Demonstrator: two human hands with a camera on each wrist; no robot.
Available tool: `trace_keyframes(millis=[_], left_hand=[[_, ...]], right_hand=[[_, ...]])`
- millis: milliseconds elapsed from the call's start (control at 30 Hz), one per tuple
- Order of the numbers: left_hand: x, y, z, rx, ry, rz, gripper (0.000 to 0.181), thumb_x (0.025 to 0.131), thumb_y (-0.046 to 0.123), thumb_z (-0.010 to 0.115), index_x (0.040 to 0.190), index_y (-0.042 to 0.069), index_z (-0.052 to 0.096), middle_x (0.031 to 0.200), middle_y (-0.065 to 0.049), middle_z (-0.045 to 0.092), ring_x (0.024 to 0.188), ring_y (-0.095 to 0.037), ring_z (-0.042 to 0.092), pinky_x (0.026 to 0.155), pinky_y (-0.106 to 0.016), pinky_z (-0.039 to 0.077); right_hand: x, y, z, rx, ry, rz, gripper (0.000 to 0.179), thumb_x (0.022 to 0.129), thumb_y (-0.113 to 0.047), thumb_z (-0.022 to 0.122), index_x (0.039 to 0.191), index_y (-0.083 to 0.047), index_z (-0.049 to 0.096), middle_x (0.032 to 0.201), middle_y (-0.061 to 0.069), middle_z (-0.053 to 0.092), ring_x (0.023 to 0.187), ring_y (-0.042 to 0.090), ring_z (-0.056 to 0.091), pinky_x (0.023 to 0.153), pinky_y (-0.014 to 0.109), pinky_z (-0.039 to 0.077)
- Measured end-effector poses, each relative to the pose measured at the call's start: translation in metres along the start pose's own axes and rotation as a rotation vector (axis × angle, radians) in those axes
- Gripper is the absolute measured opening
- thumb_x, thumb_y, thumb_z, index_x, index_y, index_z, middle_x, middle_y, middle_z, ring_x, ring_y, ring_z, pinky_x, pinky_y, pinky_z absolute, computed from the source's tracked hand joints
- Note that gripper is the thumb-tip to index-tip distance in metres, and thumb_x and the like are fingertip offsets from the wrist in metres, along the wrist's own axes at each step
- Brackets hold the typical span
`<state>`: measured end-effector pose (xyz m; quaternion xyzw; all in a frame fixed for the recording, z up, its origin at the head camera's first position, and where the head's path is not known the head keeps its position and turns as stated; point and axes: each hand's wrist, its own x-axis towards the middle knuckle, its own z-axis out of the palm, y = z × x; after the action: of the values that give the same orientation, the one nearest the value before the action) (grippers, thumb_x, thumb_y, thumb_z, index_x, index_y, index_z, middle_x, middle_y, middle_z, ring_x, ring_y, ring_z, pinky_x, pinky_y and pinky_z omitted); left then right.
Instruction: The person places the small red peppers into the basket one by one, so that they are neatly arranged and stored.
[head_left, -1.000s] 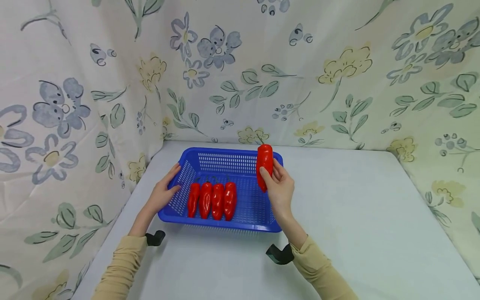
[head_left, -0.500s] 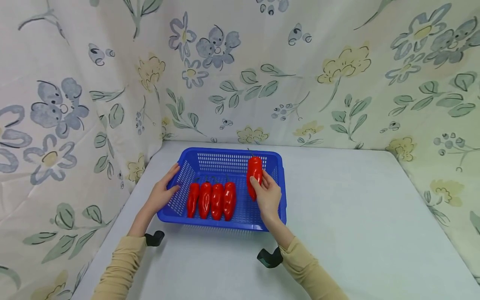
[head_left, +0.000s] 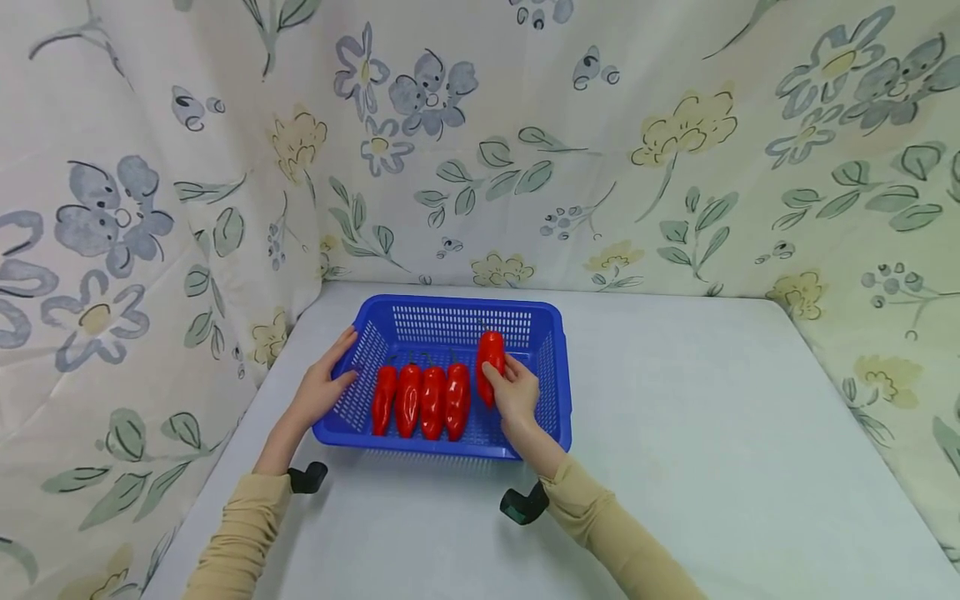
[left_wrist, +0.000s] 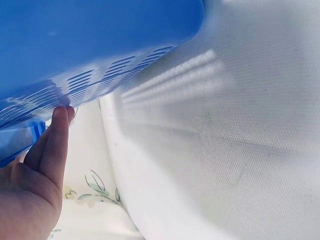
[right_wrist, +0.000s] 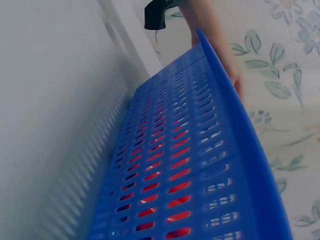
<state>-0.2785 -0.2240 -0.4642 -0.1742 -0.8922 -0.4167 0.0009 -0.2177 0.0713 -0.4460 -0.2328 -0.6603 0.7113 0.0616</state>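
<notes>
My right hand (head_left: 517, 396) pinches a plump red chili pepper (head_left: 491, 354) between thumb and fingers, stem pointing away, inside the blue plastic basket (head_left: 442, 450). Just left of it, several similar red peppers (head_left: 432, 404) lie side by side in a row, stems toward the back. At the basket's left side rests my left hand (head_left: 318, 390), thumb and straight fingers against the rim. The left wrist view shows the left hand's fingers (left_wrist: 57, 140) extended along the slotted wall. In the right wrist view the slotted front wall (right_wrist: 170, 150) hides most of the peppers.
The basket stands on a white table (head_left: 697, 433), which extends to its right and front. A floral curtain (head_left: 615, 167) hangs along the back and left. Black wrist mounts (head_left: 525, 503) sit at both sleeve cuffs.
My right hand has brought the pepper left and down, from above the basket's right side to beside the row inside. The left hand has stayed at the rim.
</notes>
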Motion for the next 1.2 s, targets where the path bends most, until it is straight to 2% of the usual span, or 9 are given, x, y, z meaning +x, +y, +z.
trace_keyframes(millis=[167,267,500,900,1200], left_hand=[[0.000,0.000,0.001,-0.004,-0.006,-0.003,0.062,0.091,0.001,0.051,0.149,0.008,0.030,0.159,-0.009,0.019,0.144,-0.040,0.020,0.112,-0.062,0.021],[-0.001,0.000,0.001,-0.006,-0.005,-0.002,0.062,0.091,0.000,0.051,0.149,0.007,0.030,0.159,-0.009,0.019,0.144,-0.040,0.020,0.112,-0.063,0.021],[-0.001,0.000,-0.001,0.005,0.001,0.007,0.062,0.091,0.000,0.052,0.148,0.007,0.031,0.159,-0.010,0.020,0.144,-0.040,0.020,0.112,-0.063,0.021],[0.002,-0.002,0.000,0.001,-0.004,0.006,0.063,0.091,0.002,0.052,0.149,0.010,0.029,0.159,-0.008,0.019,0.144,-0.040,0.020,0.111,-0.064,0.021],[0.004,-0.003,0.001,-0.003,-0.009,0.001,0.064,0.090,0.001,0.051,0.150,0.010,0.028,0.160,-0.008,0.018,0.144,-0.041,0.020,0.110,-0.065,0.021]], right_hand=[[0.007,0.001,0.006,0.001,0.001,0.113,0.054,0.087,-0.013,0.066,0.133,0.006,0.049,0.130,0.026,0.056,0.118,0.037,0.058,0.098,0.045,0.048],[0.009,0.003,0.008,-0.025,0.006,0.147,0.054,0.086,-0.012,0.067,0.133,0.006,0.049,0.130,0.025,0.057,0.118,0.036,0.058,0.099,0.044,0.048],[0.008,0.003,0.010,-0.048,0.012,0.148,0.053,0.084,-0.009,0.068,0.132,0.007,0.050,0.128,0.026,0.058,0.117,0.037,0.058,0.099,0.045,0.048],[0.010,0.009,0.012,-0.111,0.036,0.294,0.050,0.081,-0.009,0.071,0.127,0.005,0.056,0.129,0.024,0.057,0.115,0.033,0.057,0.099,0.041,0.048],[0.013,0.012,0.015,-0.170,0.035,0.309,0.049,0.082,-0.009,0.071,0.127,0.004,0.056,0.129,0.023,0.057,0.114,0.033,0.057,0.100,0.042,0.047]])
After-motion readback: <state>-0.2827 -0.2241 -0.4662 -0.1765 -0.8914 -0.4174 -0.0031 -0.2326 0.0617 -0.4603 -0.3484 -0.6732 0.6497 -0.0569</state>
